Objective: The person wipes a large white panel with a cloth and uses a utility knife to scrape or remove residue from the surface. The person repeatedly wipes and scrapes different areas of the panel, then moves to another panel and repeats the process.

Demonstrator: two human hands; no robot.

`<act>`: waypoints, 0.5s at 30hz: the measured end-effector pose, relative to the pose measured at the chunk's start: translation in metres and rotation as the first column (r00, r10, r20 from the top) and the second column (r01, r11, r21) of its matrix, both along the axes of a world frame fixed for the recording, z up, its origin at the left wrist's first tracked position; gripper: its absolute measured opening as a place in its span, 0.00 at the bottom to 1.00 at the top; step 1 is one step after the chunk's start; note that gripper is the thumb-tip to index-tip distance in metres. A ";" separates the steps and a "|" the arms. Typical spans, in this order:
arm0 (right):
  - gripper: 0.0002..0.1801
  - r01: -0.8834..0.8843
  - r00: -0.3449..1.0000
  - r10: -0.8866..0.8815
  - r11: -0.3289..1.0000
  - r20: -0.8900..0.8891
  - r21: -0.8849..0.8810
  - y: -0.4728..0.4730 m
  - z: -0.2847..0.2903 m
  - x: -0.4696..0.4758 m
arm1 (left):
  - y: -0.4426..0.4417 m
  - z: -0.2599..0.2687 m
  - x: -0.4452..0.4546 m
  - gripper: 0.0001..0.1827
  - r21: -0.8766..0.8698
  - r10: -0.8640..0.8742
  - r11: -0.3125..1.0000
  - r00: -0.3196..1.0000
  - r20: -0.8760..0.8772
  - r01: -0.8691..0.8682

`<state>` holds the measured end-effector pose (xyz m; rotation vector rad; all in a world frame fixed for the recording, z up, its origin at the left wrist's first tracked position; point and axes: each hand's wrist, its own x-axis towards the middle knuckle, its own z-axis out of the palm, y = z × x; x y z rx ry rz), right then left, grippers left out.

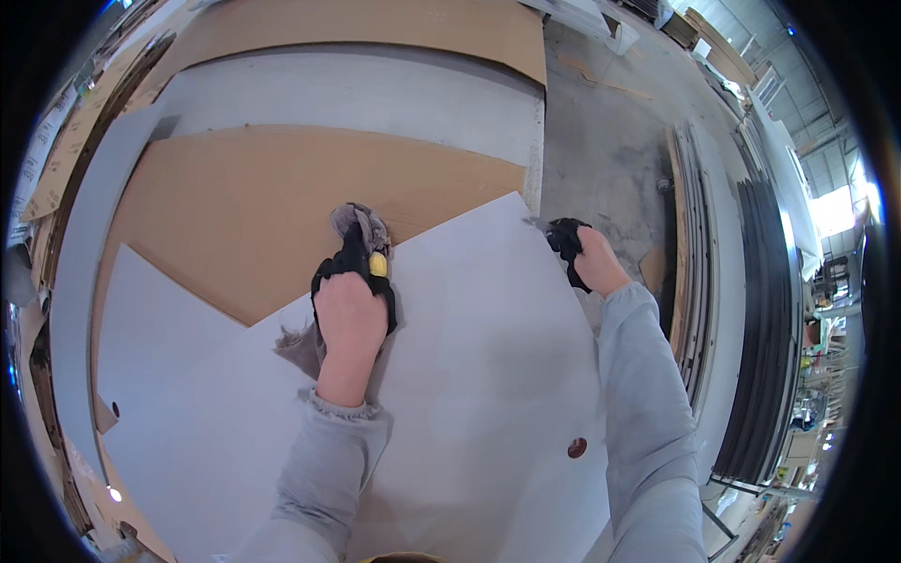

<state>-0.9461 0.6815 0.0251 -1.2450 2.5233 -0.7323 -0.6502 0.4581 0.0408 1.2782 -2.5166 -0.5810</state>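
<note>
My left hand [352, 299], in a black fingerless glove, presses a crumpled grey rag [362, 219] near the far edge of a white panel [450, 394]. A small yellow object [378, 264] shows beside its fingers; what it belongs to is hidden. Another part of the rag hangs out under the palm. At the panel's far right corner, my right hand [581, 253], gloved alike, grips a small tool with a flat metal blade [536, 223], perhaps a scraper. Its handle is hidden in the fist. The panel has an angled cutout in its far edge and a round dark hole [577, 447] near its right edge.
Brown board [281, 190] lies under the white panel, with a grey sheet [338, 91] beyond it. To the right, sheets stand on edge in a stack [693, 267] beside dark panels [760, 338]. Concrete floor [598, 134] shows between. More boards [84, 141] line the left side.
</note>
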 end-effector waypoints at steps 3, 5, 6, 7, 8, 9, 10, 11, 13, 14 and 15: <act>0.10 -0.065 0.998 0.065 0.990 -0.002 -0.124 -0.038 -0.009 -0.016 | 0.004 0.000 0.000 0.09 0.045 0.024 0.999 0.995 0.095 -0.029; 0.10 -0.080 0.993 0.071 0.993 -0.099 -0.082 -0.064 -0.012 -0.023 | 0.006 -0.001 0.001 0.09 0.009 0.052 0.999 0.994 0.095 -0.053; 0.11 -0.064 0.984 0.061 0.998 -0.165 -0.014 -0.075 -0.012 -0.027 | 0.006 -0.002 0.001 0.08 0.000 0.047 0.999 0.997 0.059 -0.047; 0.12 -0.068 0.970 0.074 0.997 -0.234 0.033 -0.080 -0.010 -0.031 | 0.005 -0.002 0.001 0.09 0.022 0.027 0.999 1.000 0.003 -0.027; 0.16 -0.039 0.985 0.042 0.999 -0.169 0.023 -0.082 -0.008 -0.034 | 0.004 -0.003 0.001 0.09 0.007 0.016 1.000 0.998 -0.055 -0.015; 0.18 0.009 0.999 -0.011 0.999 -0.036 -0.041 -0.081 -0.005 -0.035 | 0.003 -0.003 0.001 0.10 -0.029 -0.006 1.000 0.988 -0.156 0.002; 0.19 0.043 0.994 -0.030 0.992 0.106 -0.122 -0.077 -0.003 -0.035 | 0.003 -0.002 0.002 0.13 -0.008 -0.003 1.000 0.992 -0.126 0.002; 0.20 0.094 0.967 -0.041 0.975 0.252 -0.202 -0.072 -0.001 -0.034 | 0.003 -0.002 0.003 0.13 0.009 -0.001 1.000 0.999 -0.039 0.001; 0.22 -0.038 0.989 0.064 0.983 0.136 -0.182 -0.066 0.000 -0.028 | 0.004 -0.003 0.005 0.14 0.031 -0.012 0.999 0.998 0.064 0.010; 0.20 -0.059 0.995 0.071 0.986 0.075 -0.158 -0.067 0.000 -0.024 | 0.004 -0.004 0.005 0.13 0.014 -0.021 1.000 1.000 -0.010 0.021; 0.19 -0.032 0.999 0.034 0.997 0.035 -0.069 -0.068 0.000 -0.020 | 0.004 -0.005 0.005 0.12 -0.006 -0.032 0.999 0.996 -0.086 0.031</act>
